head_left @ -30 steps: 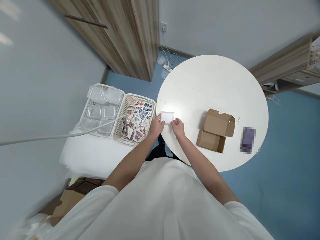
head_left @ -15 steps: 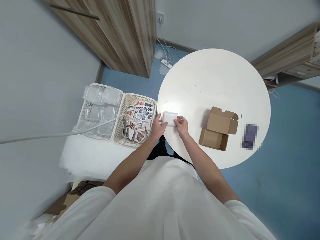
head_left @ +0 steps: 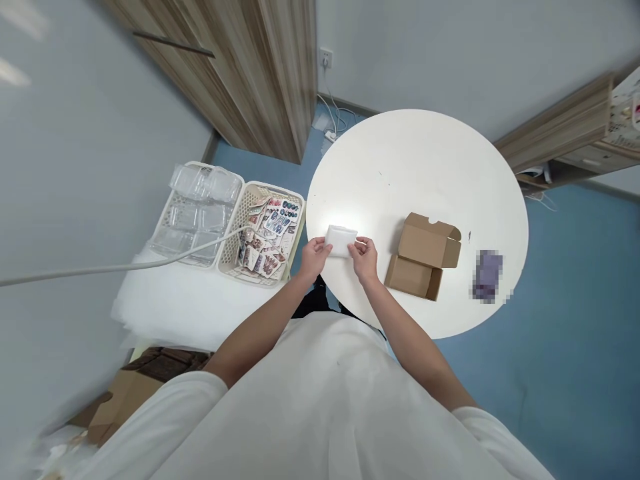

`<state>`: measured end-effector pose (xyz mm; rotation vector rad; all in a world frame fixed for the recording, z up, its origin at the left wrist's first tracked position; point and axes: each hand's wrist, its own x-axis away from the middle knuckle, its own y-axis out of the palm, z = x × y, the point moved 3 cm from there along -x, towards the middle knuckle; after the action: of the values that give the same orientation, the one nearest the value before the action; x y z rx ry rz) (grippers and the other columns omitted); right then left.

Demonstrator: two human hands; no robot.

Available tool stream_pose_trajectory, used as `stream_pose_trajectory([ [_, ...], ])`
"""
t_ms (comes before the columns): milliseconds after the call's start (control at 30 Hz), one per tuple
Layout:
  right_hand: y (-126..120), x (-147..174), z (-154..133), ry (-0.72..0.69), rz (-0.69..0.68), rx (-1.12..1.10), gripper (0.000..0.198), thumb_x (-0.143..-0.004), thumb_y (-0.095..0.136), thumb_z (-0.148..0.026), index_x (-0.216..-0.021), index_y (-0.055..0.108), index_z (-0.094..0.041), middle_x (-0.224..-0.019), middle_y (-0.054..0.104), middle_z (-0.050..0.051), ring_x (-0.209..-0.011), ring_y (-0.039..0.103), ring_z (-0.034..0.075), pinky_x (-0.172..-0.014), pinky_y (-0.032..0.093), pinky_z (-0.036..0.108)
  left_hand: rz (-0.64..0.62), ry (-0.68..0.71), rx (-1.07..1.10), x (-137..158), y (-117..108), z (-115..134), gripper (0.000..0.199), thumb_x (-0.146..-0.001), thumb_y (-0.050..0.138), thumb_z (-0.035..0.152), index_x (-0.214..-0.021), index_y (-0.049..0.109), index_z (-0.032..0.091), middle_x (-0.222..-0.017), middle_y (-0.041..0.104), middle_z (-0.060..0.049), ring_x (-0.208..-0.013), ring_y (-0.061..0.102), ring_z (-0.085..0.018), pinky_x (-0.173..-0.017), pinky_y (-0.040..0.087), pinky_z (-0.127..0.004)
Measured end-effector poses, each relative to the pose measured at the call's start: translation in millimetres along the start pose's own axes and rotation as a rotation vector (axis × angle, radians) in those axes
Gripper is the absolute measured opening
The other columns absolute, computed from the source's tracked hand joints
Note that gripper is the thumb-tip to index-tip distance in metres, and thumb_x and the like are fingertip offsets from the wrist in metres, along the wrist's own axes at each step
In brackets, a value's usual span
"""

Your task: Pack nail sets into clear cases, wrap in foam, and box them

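Note:
A small white rectangular packet [head_left: 341,241], smooth and slightly shiny, is held at the near left edge of the round white table. My left hand [head_left: 315,257] grips its left side with thumb and fingers. On the opposite side, my right hand [head_left: 364,257] pinches it, thumb on top. What lies inside the packet cannot be seen. An open brown cardboard box [head_left: 413,276] stands to the right of my right hand, its lid [head_left: 425,240] folded back.
The round table [head_left: 415,160] also carries a blurred-out purple item [head_left: 487,275] at right. Left of it, a cream basket [head_left: 229,260] holds several cards of colourful press-on nails, beside another basket [head_left: 163,217] of clear plastic packs. A white cable [head_left: 150,265] crosses above them.
The view has shifted a little, so the table and cardboard box appear further left. Both hands keep hold of the white packet, which stays at nearly the same place.

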<state>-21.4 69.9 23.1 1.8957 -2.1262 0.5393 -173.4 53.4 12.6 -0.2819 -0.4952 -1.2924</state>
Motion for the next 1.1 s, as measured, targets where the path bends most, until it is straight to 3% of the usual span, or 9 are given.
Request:
stream_pose_trajectory([
  [300, -76.7, 34.8, -12.0, -0.159, 0.035, 0.097, 0.033, -0.071, 0.058, -0.036, -0.100, 0.052, -0.020, -0.108, 0.057, 0.008, -0.084, 0.058, 0.015, -0.076, 0.051, 0.032, 0.008, 0.293, -0.521, 43.3, 63.9, 11.6, 0.029, -0.078, 0.055, 0.026, -0.105, 0.060, 0.016, -0.108, 0.057, -0.012, -0.097, 0.057, -0.020, -0.077, 0.051, -0.033],
  [433, -120.7, 44.7, -14.9, -0.184, 0.078, 0.096, 0.033, -0.071, 0.058, -0.035, -0.099, 0.053, -0.019, -0.105, 0.059, 0.008, -0.080, 0.060, 0.015, -0.078, 0.051, 0.034, -0.104, 0.317, -0.594, 57.3, 104.4, 6.2, 0.034, -0.078, 0.053, 0.023, -0.112, 0.057, 0.017, -0.101, 0.057, -0.010, -0.088, 0.058, -0.017, -0.075, 0.052, -0.032],
  [667, -189.4, 45.2, -0.3, -0.186, 0.174, 0.213, 0.030, -0.071, 0.057, -0.030, -0.098, 0.051, -0.020, -0.098, 0.063, 0.006, -0.078, 0.063, 0.016, -0.076, 0.050, 0.034, -0.232, 0.332, -0.647, 81.5, 164.3, -7.6, 0.053, -0.074, 0.057, 0.022, -0.126, 0.044, 0.018, -0.104, 0.059, -0.009, -0.091, 0.057, -0.018, -0.077, 0.049, -0.032],
  [900, -207.0, 37.2, 19.4, -0.190, 0.033, 0.565, 0.011, -0.074, 0.047, -0.022, -0.085, 0.051, -0.022, -0.090, 0.058, 0.002, -0.070, 0.057, 0.014, -0.069, 0.044, 0.031, -0.342, 0.290, -0.835, 86.5, 189.1, -12.8, 0.044, -0.067, 0.062, 0.026, -0.110, 0.053, 0.018, -0.095, 0.062, -0.007, -0.087, 0.058, -0.023, -0.076, 0.046, -0.035],
  [1100, -203.6, 25.4, 28.1, -0.131, -0.047, 0.781, 0.015, -0.071, 0.046, -0.013, -0.083, 0.050, -0.021, -0.085, 0.055, 0.002, -0.072, 0.052, 0.015, -0.066, 0.040, 0.028, -0.401, 0.207, -1.104, 80.8, 195.4, -19.0, 0.042, -0.069, 0.060, 0.030, -0.107, 0.052, 0.015, -0.099, 0.062, -0.013, -0.093, 0.058, -0.028, -0.075, 0.045, -0.035],
])
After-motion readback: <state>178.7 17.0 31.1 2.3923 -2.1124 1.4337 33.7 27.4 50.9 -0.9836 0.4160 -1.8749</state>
